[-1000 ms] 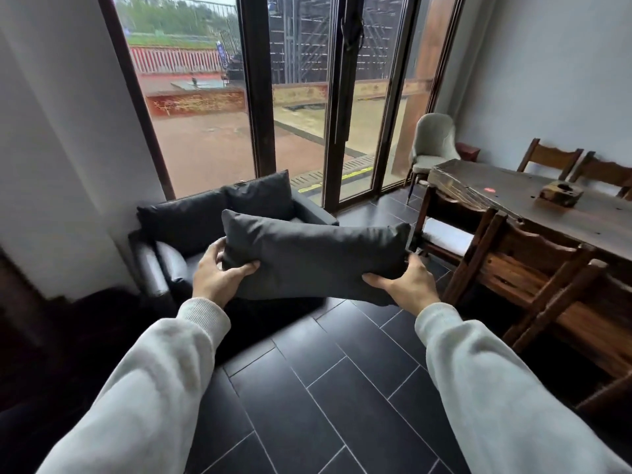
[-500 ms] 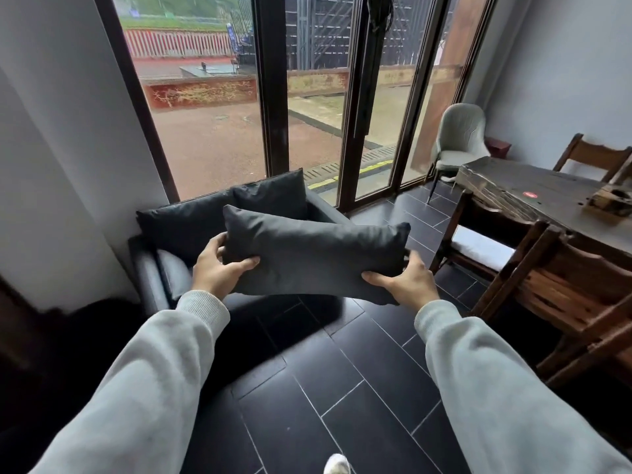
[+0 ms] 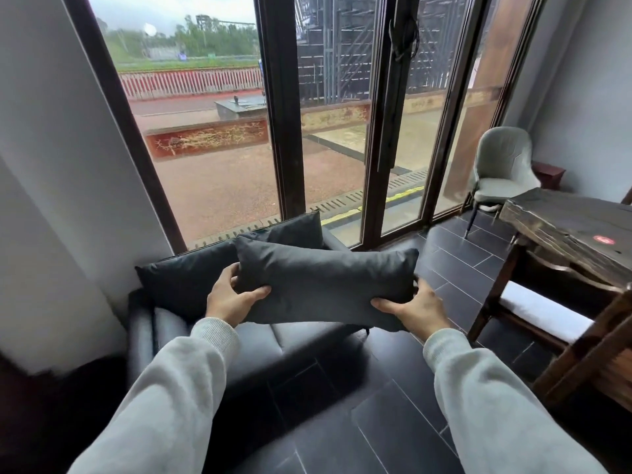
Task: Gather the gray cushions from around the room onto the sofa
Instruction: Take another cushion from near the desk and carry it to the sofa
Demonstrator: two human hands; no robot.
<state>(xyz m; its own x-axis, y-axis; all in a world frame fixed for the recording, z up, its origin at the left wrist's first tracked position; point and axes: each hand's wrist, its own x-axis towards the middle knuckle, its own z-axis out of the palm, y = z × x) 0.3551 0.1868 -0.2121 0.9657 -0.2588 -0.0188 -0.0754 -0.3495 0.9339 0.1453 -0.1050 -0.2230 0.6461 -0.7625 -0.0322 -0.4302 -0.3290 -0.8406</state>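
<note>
Cushion (image 3: 325,285), oblong, matte gray fabric, hangs above the smooth, dark, leathery sofa (image 3: 290,340). Left hand (image 3: 229,299) and right hand (image 3: 417,309) grasp its short ends, fingers (image 3: 233,272) curled round.

Home living-dining room: black leather sofa (image 3: 301,347) with gray cushions (image 3: 184,285) in front of tall sliding glass doors (image 3: 335,148), pale upholstered armchair (image 3: 502,165) in the corner, heavy dark-wood dining bench (image 3: 564,227), wooden chair (image 3: 492,295) beside it, dark tile floor (image 3: 461,254)
</note>
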